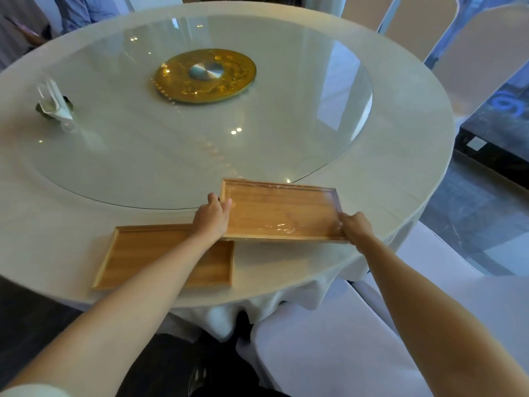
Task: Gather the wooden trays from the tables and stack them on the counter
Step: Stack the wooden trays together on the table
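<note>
While both arms reach forward over the round table [400,173], the person holds one wooden tray between the two hands. The left hand [210,219] grips the short left end of the wrapped tray [282,214]: the thumb lies on top of the rim and the other fingers are curled under it, so they are hidden. The right hand [355,226] is closed around the near right corner of the same tray, fingers folded over the edge. This tray is covered with shiny transparent film and it is tilted, with its near left corner lying over the far right corner of the second tray [148,253]. I cannot tell if the two trays touch there.

The second tray lies flat on the white tablecloth [57,224], close to the near edge of the table, to the left of the held one, and the left forearm crosses above it. No hand touches it.

On the middle of the table sits a big glass turntable [143,156] with a golden disc [204,75] at its centre. Near the left edge stands a blurred glass with a napkin [55,106]. White covered chairs [329,348] stand at the right of the table.
</note>
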Demonstrator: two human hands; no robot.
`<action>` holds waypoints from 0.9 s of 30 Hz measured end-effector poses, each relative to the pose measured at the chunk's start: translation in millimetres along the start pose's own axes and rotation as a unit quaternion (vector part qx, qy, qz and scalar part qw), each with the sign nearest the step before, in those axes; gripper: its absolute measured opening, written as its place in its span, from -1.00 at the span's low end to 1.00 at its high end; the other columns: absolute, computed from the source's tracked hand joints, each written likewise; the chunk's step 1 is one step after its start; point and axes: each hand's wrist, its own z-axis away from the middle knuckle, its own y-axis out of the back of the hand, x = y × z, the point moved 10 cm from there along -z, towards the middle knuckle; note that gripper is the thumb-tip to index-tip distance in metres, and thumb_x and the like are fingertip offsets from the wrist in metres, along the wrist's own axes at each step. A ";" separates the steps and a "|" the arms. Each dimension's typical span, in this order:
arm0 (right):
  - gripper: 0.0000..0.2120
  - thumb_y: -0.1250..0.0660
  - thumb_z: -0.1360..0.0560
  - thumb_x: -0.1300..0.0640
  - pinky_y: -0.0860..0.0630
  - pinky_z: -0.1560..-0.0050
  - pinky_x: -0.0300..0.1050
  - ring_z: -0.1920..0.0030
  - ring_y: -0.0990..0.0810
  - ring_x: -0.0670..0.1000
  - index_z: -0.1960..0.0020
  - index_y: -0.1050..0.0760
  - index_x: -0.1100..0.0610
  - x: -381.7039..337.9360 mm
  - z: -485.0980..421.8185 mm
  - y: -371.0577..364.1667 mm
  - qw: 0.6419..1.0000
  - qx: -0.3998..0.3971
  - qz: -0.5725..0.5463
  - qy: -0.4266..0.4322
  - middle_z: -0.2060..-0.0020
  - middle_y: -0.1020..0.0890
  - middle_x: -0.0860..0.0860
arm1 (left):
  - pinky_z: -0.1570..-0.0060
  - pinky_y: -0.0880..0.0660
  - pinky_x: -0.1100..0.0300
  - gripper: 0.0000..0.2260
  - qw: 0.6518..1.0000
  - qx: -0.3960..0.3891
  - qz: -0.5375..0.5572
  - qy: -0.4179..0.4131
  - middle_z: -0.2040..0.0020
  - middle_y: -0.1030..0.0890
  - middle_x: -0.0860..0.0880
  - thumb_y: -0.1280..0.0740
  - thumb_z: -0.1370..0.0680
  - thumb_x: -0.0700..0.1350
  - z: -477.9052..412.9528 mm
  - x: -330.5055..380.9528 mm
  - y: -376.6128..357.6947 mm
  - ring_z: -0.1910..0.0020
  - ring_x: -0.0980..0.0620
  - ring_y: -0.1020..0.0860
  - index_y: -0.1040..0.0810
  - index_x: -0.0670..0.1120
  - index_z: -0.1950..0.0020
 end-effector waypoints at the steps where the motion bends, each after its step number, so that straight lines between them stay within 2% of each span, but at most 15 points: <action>1: -0.66 -0.12 -0.54 -0.01 -0.34 0.10 -0.06 0.10 -0.43 0.12 -0.07 -0.40 0.26 -9.3 5.8 -5.7 1.000 0.008 0.000 0.012 0.08 -0.48 0.20 | 0.24 -0.32 0.08 -0.60 1.000 0.004 0.003 -0.002 0.06 -0.54 -0.27 0.00 -0.63 0.03 -4.7 -9.6 9.1 0.16 -0.17 -0.46 -0.33 -0.29 -0.22; 3: -0.71 -0.08 -0.57 -0.01 -0.31 0.09 -0.08 0.10 -0.43 0.12 0.09 -0.38 0.21 -33.8 20.7 -19.8 0.999 0.024 0.010 0.046 0.14 -0.47 0.16 | 0.24 -0.32 0.07 -0.59 1.000 0.012 0.009 0.001 0.00 -0.57 -0.31 0.03 -0.64 0.02 -13.5 -35.3 27.5 0.16 -0.19 -0.47 -0.37 -0.30 -0.18; 5: -0.64 -0.06 -0.58 0.00 -0.29 0.12 -0.09 0.13 -0.42 0.11 0.30 -0.30 0.19 -58.8 38.6 -37.6 0.996 0.029 0.025 0.083 0.26 -0.46 0.11 | 0.22 -0.32 0.07 -0.57 1.000 0.020 0.006 0.007 0.02 -0.56 -0.29 0.04 -0.64 0.02 -19.5 -64.4 46.2 0.15 -0.18 -0.46 -0.39 -0.31 -0.17; 7: -0.60 -0.08 -0.58 0.02 -0.27 0.20 -0.12 0.17 -0.41 0.11 0.39 -0.25 0.14 -82.2 61.3 -59.0 0.992 0.020 0.037 0.117 0.39 -0.41 0.05 | 0.18 -0.30 0.09 -0.57 1.000 0.023 0.003 0.019 0.00 -0.55 -0.29 0.04 -0.64 0.00 -22.6 -97.9 63.8 0.06 -0.22 -0.51 -0.39 -0.32 -0.19; 9: -0.63 -0.08 -0.59 0.04 -0.26 0.29 -0.11 0.17 -0.43 0.11 0.31 -0.38 0.21 -100.5 82.2 -84.8 0.988 -0.005 0.050 0.147 0.34 -0.48 0.08 | 0.15 -0.29 0.09 -0.57 0.999 0.016 0.000 0.027 -0.02 -0.54 -0.30 0.04 -0.65 0.00 -24.2 -133.4 77.4 0.01 -0.24 -0.51 -0.38 -0.32 -0.21; 10: -0.66 -0.08 -0.59 0.05 -0.28 0.29 -0.11 0.15 -0.44 0.11 0.18 -0.46 0.25 -108.8 92.6 -98.7 0.984 -0.018 0.061 0.164 0.25 -0.53 0.13 | 0.14 -0.30 0.08 -0.57 0.999 0.008 -0.004 0.030 -0.02 -0.54 -0.30 0.04 -0.65 0.00 -24.4 -151.2 81.7 0.00 -0.23 -0.50 -0.38 -0.31 -0.22; 12: -0.63 -0.07 -0.59 0.06 -0.39 0.18 -0.09 0.07 -0.51 0.16 -0.10 -0.51 0.31 -121.0 109.6 -124.2 0.978 -0.028 0.077 0.191 0.06 -0.60 0.24 | 0.08 -0.37 0.03 -0.58 0.999 -0.010 -0.014 0.041 -0.07 -0.55 -0.31 0.06 -0.65 0.00 -23.8 -185.4 85.3 -0.07 -0.24 -0.52 -0.37 -0.29 -0.23; 13: -0.61 -0.06 -0.60 0.05 -0.44 0.07 -0.04 0.01 -0.55 0.21 -0.15 -0.50 0.31 -123.3 115.4 -136.0 0.976 -0.029 0.088 0.197 -0.01 -0.61 0.27 | 0.06 -0.39 0.02 -0.58 0.999 -0.017 -0.019 0.045 -0.06 -0.55 -0.31 0.06 -0.64 0.01 -23.4 -200.1 85.4 -0.08 -0.25 -0.52 -0.37 -0.28 -0.22; 15: -0.60 -0.04 -0.60 0.04 -0.47 -0.03 0.03 -0.03 -0.58 0.25 -0.15 -0.50 0.30 -121.8 122.9 -158.0 0.972 -0.038 0.118 0.200 -0.01 -0.63 0.27 | 0.13 -0.39 0.02 -0.59 0.998 -0.023 -0.039 0.043 0.04 -0.56 -0.29 0.07 -0.64 0.01 -22.9 -223.2 83.6 0.03 -0.24 -0.54 -0.37 -0.28 -0.19; 17: -0.60 -0.02 -0.61 0.03 -0.48 0.02 0.01 0.05 -0.57 0.21 -0.12 -0.49 0.30 -114.6 126.4 -173.2 0.968 -0.042 0.152 0.196 0.06 -0.62 0.24 | 0.23 -0.38 0.07 -0.59 0.997 -0.028 -0.063 0.034 0.11 -0.58 -0.25 0.08 -0.64 0.01 -22.6 -237.4 78.8 0.16 -0.19 -0.53 -0.38 -0.26 -0.18; 20: -0.60 0.00 -0.61 0.04 -0.51 0.04 0.03 0.04 -0.58 0.21 -0.14 -0.48 0.28 -103.4 131.3 -186.4 0.964 -0.049 0.181 0.187 0.02 -0.63 0.24 | 0.37 -0.32 0.14 -0.62 0.995 -0.035 -0.090 0.022 0.29 -0.47 -0.11 0.09 -0.65 0.00 -20.7 -248.3 70.4 0.30 -0.10 -0.46 -0.37 -0.23 -0.16; 23: -0.64 0.02 -0.61 0.06 -0.48 0.04 0.05 0.02 -0.58 0.24 0.02 -0.47 0.25 -96.4 136.8 -193.7 0.956 -0.051 0.210 0.200 0.06 -0.63 0.26 | 0.36 -0.31 0.14 -0.63 0.994 -0.037 -0.100 0.010 0.21 -0.54 -0.17 0.09 -0.65 -0.01 -19.5 -252.5 64.4 0.28 -0.12 -0.47 -0.36 -0.23 -0.18; 25: -0.68 0.03 -0.61 0.08 -0.43 0.13 -0.02 0.11 -0.55 0.21 0.13 -0.40 0.21 -92.5 139.7 -195.9 0.952 -0.052 0.224 0.205 0.15 -0.60 0.24 | 0.30 -0.34 0.10 -0.63 0.993 -0.046 -0.106 -0.002 0.08 -0.61 -0.25 0.09 -0.65 -0.02 -17.9 -253.8 59.2 0.19 -0.21 -0.54 -0.35 -0.25 -0.18; 27: -0.69 0.04 -0.62 0.09 -0.36 0.19 -0.10 0.19 -0.49 0.15 0.16 -0.37 0.19 -90.4 141.8 -197.0 0.950 -0.051 0.230 0.204 0.22 -0.55 0.18 | 0.27 -0.33 0.08 -0.63 0.992 -0.051 -0.111 -0.010 0.03 -0.62 -0.27 0.09 -0.65 -0.03 -15.7 -254.8 55.2 0.14 -0.23 -0.55 -0.34 -0.26 -0.18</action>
